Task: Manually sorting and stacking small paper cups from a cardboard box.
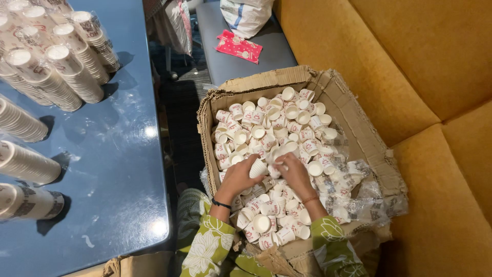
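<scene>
Left hand [240,177] gripping a small paper cup [258,168], right hand [295,172] closed on another cup [274,171], both amid loose cups near the middle of the cardboard box [359,128]

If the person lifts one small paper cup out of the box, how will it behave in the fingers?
The cup in the left hand looks thin and small, so it is probably very light and easy to crush. Its tapered round shape suggests it would roll in a curve if dropped. The loose cups in the box lie tipped every way, so they likely shift when pushed.
</scene>
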